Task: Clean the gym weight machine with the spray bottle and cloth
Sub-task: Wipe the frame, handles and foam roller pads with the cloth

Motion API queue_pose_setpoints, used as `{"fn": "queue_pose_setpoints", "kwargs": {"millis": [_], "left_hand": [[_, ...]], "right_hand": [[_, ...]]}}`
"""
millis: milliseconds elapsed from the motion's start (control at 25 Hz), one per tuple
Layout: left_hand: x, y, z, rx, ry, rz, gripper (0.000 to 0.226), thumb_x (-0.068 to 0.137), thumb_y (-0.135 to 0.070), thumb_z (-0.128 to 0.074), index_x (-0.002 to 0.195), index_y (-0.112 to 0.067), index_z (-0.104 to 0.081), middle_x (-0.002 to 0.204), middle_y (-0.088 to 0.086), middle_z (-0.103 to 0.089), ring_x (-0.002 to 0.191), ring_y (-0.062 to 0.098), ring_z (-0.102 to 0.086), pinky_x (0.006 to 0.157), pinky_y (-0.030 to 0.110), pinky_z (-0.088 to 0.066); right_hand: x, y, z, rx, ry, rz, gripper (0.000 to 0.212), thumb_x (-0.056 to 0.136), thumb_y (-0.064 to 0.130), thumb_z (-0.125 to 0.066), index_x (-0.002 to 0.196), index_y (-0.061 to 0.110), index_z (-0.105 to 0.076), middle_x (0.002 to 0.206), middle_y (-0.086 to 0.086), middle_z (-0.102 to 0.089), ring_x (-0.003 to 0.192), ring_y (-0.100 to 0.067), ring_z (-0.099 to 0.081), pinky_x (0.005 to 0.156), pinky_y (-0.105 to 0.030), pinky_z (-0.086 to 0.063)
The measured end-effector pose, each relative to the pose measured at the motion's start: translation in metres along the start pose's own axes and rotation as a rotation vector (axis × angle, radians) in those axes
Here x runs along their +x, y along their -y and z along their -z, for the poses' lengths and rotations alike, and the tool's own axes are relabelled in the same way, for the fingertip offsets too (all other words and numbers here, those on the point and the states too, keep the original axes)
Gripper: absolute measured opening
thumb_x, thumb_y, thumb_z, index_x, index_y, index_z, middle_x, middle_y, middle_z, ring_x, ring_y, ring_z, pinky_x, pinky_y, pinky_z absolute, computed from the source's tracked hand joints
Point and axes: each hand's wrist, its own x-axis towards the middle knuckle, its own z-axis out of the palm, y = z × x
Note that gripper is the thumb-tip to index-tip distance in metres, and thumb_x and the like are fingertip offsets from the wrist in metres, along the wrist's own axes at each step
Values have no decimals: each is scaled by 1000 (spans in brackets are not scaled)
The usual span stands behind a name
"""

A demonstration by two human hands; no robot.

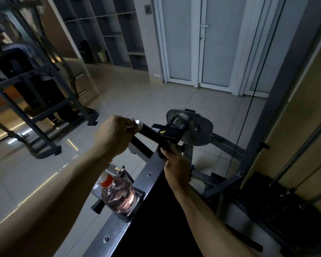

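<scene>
tiled floor (137, 101), glass doors (182, 43) beyond the weight machine (193, 127). our left hand (113, 134) grips its handle (148, 131); right hand (174, 164) clutches a cloth (162, 149), barely discernible.

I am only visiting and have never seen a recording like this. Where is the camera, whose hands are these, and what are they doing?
There is no robot here. A person wears one wide-angle camera on the head, so you look forward and down along their own two bare arms.

In front of them is a gym weight machine. The left hand grips the shiny end of a black handle. The right hand holds a dark cloth against the base of that handle, by a round metal disc.

Lower down, a clear spray bottle with a red collar stands on the machine's frame; no hand touches it. The dark weight stack sits at lower right.
</scene>
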Motion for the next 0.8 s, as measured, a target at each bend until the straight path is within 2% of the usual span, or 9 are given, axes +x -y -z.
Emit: {"fn": "queue_pose_setpoints", "kwargs": {"millis": [80, 160, 280, 400, 480, 560, 680, 760, 800], "left_hand": [[2, 8, -4, -19, 27, -22, 26, 98, -26, -65, 122, -24, -72, 116, -1, -72, 98, 18, -69, 72, 31, -59], [5, 10, -5, -3, 56, -23, 27, 97, -22, -65, 123, -26, -71, 122, -4, -71, 103, 14, -69, 66, 17, -50], [8, 14, -7, -4, 61, -20, 28, 97, -17, -65, 122, -28, -71, 125, -4, -70, 104, 13, -70, 72, 28, -60], [5, 12, -5, -57, 48, -39, 25, 97, -24, -64, 120, -26, -72, 125, -1, -70, 97, 16, -72, 75, 34, -63], [6, 11, -4, -37, 46, -49, 24, 98, -26, -64, 121, -27, -72, 124, -2, -71, 88, 14, -72, 70, 35, -62], [9, 14, 2, -63, 116, -33, 24, 99, -28, -65, 121, -27, -72, 127, -3, -70, 92, 12, -70, 72, 31, -61], [21, 15, 23, -96, 252, -59, 32, 98, -41, -63, 127, -27, -70, 131, -1, -68, 104, 15, -68, 85, 31, -58], [29, 12, 42, -310, 310, -77, 42, 100, -45, -58, 131, -19, -67, 132, 7, -67, 114, 23, -65, 94, 36, -53], [32, 9, 51, -508, 345, -62, 42, 101, -45, -56, 128, -16, -68, 128, 13, -69, 111, 26, -67, 92, 36, -53]], "right_hand": [[10, 17, 9, 181, 2, -54, 49, 95, -8, -59, 137, 17, -64, 148, -4, -56, 137, -18, -54, 107, -32, -53], [26, 54, 15, 305, -75, 37, 57, 95, -9, -59, 144, 20, -59, 152, -4, -53, 141, -13, -49, 109, -22, -47], [37, 76, 4, 285, -26, 126, 56, 95, -7, -56, 145, 16, -58, 150, -9, -54, 141, -14, -48, 110, -13, -40], [33, 32, -6, 93, -80, 63, 45, 95, -4, -62, 137, 12, -63, 139, -10, -64, 129, -13, -57, 100, -1, -39], [31, 8, 2, 3, -24, -96, 31, 99, 7, -64, 129, 14, -68, 126, -6, -71, 121, -18, -66, 92, -5, -43], [30, 12, 14, 60, 76, -264, 32, 101, 8, -59, 130, 19, -67, 126, -1, -71, 122, -17, -65, 93, -15, -45], [55, 58, 35, 182, 47, -244, 39, 99, 6, -62, 135, 22, -66, 134, 2, -62, 124, -13, -60, 102, -20, -47], [82, 113, 49, 292, 28, -240, 36, 96, 1, -65, 128, 17, -69, 131, -3, -55, 117, -16, -61, 93, -11, -47], [92, 142, 54, 408, 42, -227, 37, 95, -4, -64, 127, 15, -68, 130, -6, -57, 113, -15, -63, 88, -11, -51]]}}
